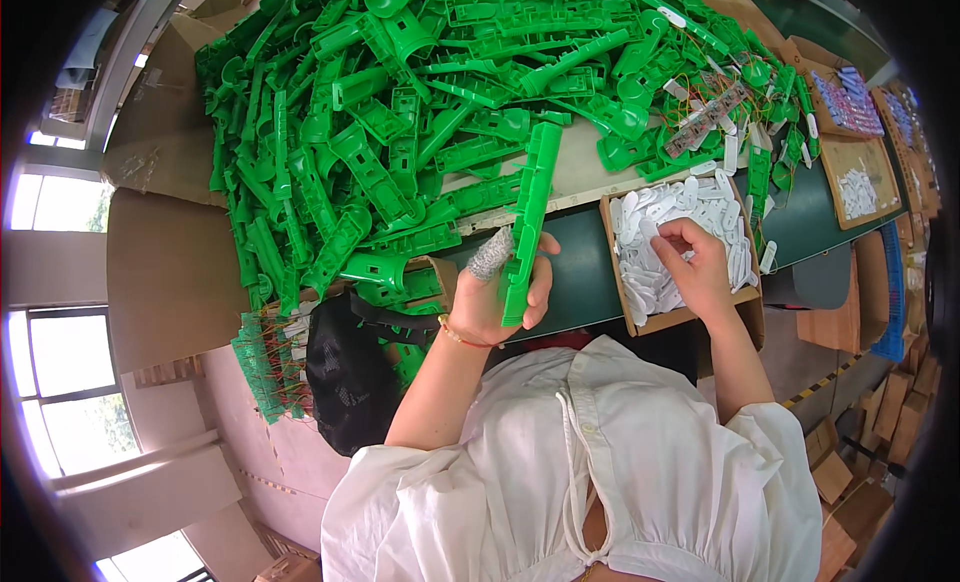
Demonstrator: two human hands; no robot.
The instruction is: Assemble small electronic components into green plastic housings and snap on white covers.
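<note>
A long green plastic housing point(535, 197) stands nearly upright in my left hand point(482, 307), gripped between thumb and fingers. Silvery wrapping point(490, 255) covers the thumb of that hand. My right hand point(700, 270) is over a shallow cardboard box point(745, 296), its thumb and fingertips drawn together in a pinch. Many small, oblong white plastic pieces point(640, 287) fill this box. Whether one of them is between my right fingertips cannot be made out.
A large heap of green housings point(390, 112) covers the far and left part of the table point(575, 267). Circuit boards with wires point(705, 122) lie at the far right. Beyond them are a tray of white parts point(858, 192) and a black bag point(350, 377) hangs at the left.
</note>
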